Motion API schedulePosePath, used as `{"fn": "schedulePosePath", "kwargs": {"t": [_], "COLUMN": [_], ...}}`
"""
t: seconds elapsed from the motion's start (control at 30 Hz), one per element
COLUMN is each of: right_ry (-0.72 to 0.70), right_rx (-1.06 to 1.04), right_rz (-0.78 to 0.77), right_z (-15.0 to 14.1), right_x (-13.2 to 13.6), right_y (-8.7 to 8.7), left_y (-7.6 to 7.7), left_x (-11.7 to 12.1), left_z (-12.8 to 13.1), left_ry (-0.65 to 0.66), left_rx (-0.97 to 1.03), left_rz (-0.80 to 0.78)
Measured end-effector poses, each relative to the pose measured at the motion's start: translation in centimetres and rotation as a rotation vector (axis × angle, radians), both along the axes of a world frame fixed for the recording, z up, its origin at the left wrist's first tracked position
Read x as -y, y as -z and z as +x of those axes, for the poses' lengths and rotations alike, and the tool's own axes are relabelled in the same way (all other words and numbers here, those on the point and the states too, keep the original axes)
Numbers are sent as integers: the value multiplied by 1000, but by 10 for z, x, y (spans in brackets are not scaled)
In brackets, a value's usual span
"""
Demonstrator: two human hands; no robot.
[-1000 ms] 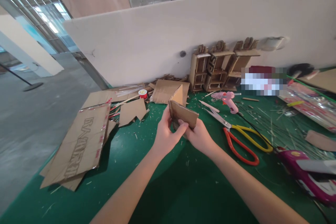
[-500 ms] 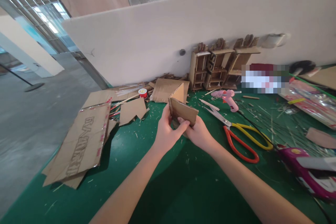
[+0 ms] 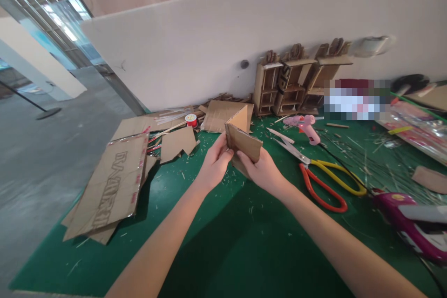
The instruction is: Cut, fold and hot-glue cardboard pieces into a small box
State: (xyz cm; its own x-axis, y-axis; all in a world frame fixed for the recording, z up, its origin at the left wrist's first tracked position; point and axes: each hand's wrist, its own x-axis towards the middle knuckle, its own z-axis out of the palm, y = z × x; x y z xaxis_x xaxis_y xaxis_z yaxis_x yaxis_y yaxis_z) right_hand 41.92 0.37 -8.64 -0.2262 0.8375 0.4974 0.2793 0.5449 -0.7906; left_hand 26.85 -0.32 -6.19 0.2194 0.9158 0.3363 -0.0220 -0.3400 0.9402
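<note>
A white panel stands along the back edge of the green surface, whose left edge slants down to the near left corner. Along that left edge lies a lettered cardboard sheet, overlapping other pieces. Three cardboard frames stand side by side at the back edge, right of its middle. Toward the right edge rests a magenta tool, partly cut off from view. Scissors with one red and one yellow handle lie open between it and the hands. The left hand and right hand both hold a folded cardboard piece, raised over the middle of the surface, its two panels meeting at an upright corner on the left. The right thumb presses the front panel; the left thumb sits at its lower left, pinching that side. The fingers behind are mostly hidden. A pink glue gun lies beyond the scissors, and a red spool sits near the back edge, left of the hands.
</note>
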Motion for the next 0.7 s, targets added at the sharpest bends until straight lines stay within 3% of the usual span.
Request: {"fn": "schedulePosePath", "kwargs": {"t": [0.27,0.43,0.7], "right_ry": [20,-30,-53], "right_rx": [-27,-145,-193], "right_rz": [-38,-166,-237], "right_z": [-1,-5,-12], "right_x": [4,8,10], "right_y": [5,4,1], "left_y": [11,27,49], "left_x": [1,10,14], "left_z": [-1,2,5], "left_ry": [-51,-20,-60], "left_rx": [-45,-91,-165], "left_rz": [59,136,80]}}
